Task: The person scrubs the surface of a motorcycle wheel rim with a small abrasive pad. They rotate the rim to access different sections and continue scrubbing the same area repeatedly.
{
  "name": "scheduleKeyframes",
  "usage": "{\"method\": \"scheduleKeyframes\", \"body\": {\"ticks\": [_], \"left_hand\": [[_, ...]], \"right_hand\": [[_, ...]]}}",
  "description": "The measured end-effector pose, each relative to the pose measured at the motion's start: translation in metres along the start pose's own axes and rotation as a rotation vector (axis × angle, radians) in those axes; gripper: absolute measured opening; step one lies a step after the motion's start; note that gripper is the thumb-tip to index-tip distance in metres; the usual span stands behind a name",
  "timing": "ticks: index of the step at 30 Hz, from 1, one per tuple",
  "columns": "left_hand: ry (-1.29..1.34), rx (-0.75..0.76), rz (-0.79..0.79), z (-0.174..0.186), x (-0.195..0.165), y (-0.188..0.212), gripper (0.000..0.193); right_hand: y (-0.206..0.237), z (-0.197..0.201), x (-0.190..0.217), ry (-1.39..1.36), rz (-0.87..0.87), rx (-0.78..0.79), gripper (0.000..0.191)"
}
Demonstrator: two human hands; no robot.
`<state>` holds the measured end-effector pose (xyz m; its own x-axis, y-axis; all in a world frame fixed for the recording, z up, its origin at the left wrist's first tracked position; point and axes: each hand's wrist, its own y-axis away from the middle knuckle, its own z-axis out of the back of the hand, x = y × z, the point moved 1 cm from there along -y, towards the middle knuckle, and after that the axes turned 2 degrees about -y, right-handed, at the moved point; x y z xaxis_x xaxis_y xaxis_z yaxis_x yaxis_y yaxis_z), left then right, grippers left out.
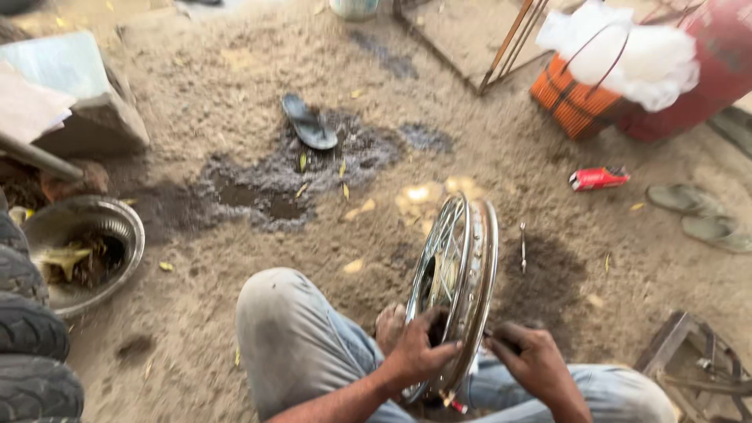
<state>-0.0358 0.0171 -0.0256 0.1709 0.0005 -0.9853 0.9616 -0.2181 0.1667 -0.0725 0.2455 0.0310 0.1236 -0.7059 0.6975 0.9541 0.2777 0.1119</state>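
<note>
A chrome spoked wheel rim [470, 251] stands upright on the sandy ground between my knees. My left hand [417, 351] grips the near side of the rim among its spokes. On the rim's right, my right hand [531, 362] is closed around a small dark tool whose tip touches the rim. A foot shows just left of the rim's lower part. My grey trouser leg [290, 337] is bent in front.
A thin metal tool [522, 247] lies on the ground right of the rim. Also around: a red packet [598, 178], sandals [701, 213], a dark flip-flop [309, 123], a wet patch [266, 196], a steel bowl [82, 251], tyres [27, 337], an orange basket [576, 98], a wooden frame [697, 364].
</note>
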Motion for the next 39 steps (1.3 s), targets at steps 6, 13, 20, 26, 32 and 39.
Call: {"method": "scheduleKeyframes", "body": {"ticks": [6,13,20,26,32,39], "left_hand": [[-0.102,-0.023,-0.105,-0.001,-0.002,0.001,0.062],[-0.043,0.036,0.005,-0.001,-0.008,-0.001,0.058],[0.035,0.1,-0.069,-0.001,-0.014,0.002,0.052],[-0.05,0.059,-0.019,0.001,-0.011,0.002,0.056],[-0.259,-0.045,-0.194,-0.002,-0.014,-0.003,0.063],[-0.039,0.121,0.05,-0.003,-0.009,-0.005,0.059]], "right_hand": [[-0.007,-0.021,0.01,0.098,-0.027,0.086,0.021],[-0.007,-0.005,0.025,-0.031,-0.081,0.181,0.022],[-0.013,0.026,0.006,-0.183,-0.123,0.098,0.017],[0.008,-0.031,-0.049,-0.235,-0.098,0.336,0.024],[0.01,-0.07,-0.062,-0.333,-0.039,0.171,0.027],[-0.011,0.009,-0.025,-0.322,-0.093,0.119,0.016]]}}
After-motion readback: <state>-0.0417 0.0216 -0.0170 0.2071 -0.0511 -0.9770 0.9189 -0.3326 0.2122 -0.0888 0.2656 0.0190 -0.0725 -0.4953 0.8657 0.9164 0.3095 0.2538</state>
